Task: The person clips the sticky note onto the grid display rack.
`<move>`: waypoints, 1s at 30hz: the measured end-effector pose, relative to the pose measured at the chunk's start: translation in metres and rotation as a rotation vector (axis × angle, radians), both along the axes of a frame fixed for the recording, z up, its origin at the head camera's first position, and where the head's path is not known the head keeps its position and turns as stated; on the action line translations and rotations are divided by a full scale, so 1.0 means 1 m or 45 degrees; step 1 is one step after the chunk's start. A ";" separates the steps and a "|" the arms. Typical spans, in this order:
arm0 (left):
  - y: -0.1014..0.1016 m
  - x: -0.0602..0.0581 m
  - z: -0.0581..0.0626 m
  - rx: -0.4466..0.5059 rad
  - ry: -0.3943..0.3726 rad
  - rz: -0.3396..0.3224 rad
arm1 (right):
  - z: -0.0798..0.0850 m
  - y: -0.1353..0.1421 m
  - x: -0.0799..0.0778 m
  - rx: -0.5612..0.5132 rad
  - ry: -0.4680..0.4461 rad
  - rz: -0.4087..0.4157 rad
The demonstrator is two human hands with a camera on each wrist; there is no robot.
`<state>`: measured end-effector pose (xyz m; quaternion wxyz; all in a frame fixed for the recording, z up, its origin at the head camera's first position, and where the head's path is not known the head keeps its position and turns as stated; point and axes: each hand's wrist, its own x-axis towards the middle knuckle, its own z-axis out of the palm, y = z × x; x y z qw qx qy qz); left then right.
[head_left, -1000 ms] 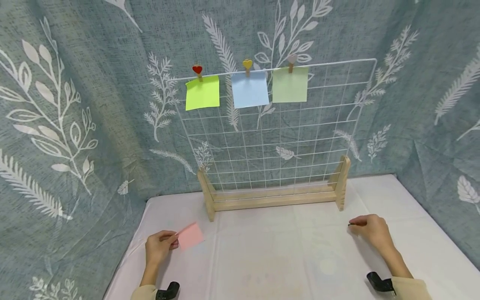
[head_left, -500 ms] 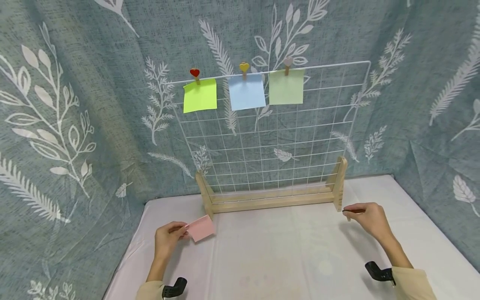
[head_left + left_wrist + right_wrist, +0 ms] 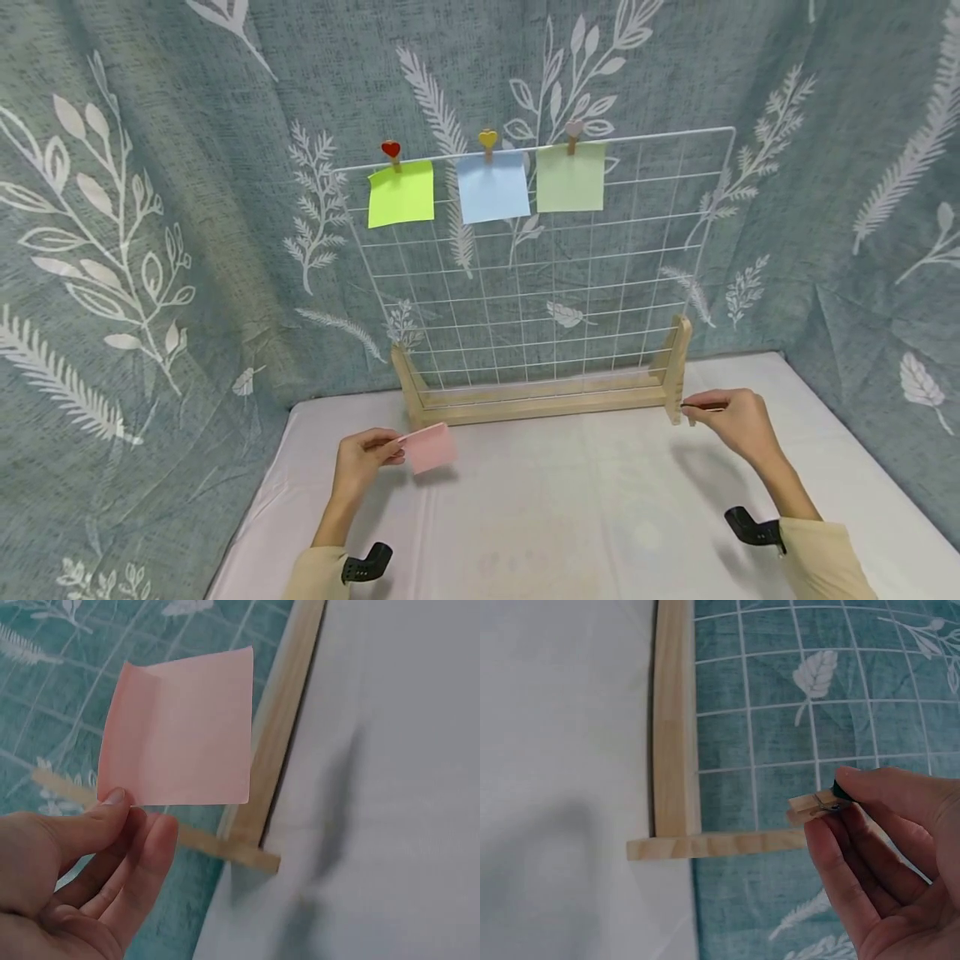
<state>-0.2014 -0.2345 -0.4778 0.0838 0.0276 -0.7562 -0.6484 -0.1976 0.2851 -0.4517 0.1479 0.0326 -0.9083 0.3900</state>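
My left hand (image 3: 363,462) pinches a pink sticky note (image 3: 431,448) by one corner, in front of the left foot of the rack; in the left wrist view the note (image 3: 184,731) stands up from thumb and fingers. Over on the right, my right hand (image 3: 738,421) holds a small wooden clothespin (image 3: 814,806) with a dark piece on it, mostly covered by the thumb. Along the top wire of the white grid rack (image 3: 555,292) hang a lime note (image 3: 401,196), a blue note (image 3: 492,190) and a pale green note (image 3: 570,179), each under a heart-topped clothespin.
The rack stands on a wooden base (image 3: 540,405) at the back of the white-covered table (image 3: 540,508). Behind and at both sides hangs a blue-green leaf-patterned curtain (image 3: 232,250). The right foot (image 3: 677,371) of the base is close to my right hand.
My left hand has moved right and away from me, raising the pink note off the table. My right hand has lifted and moved forward, slightly left, with the clothespin. The head view has shifted slightly.
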 end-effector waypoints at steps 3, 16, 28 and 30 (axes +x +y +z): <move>0.010 -0.003 0.004 0.038 -0.022 -0.038 | 0.005 -0.002 -0.002 -0.002 0.030 0.007; 0.044 -0.019 0.013 -0.025 0.090 -0.076 | 0.029 -0.010 -0.018 -0.012 0.170 -0.007; 0.074 -0.033 0.029 0.029 0.240 -0.139 | 0.052 -0.007 -0.031 -0.016 0.193 -0.014; 0.080 -0.035 0.032 0.031 0.253 -0.157 | 0.057 -0.007 -0.032 -0.016 0.219 -0.028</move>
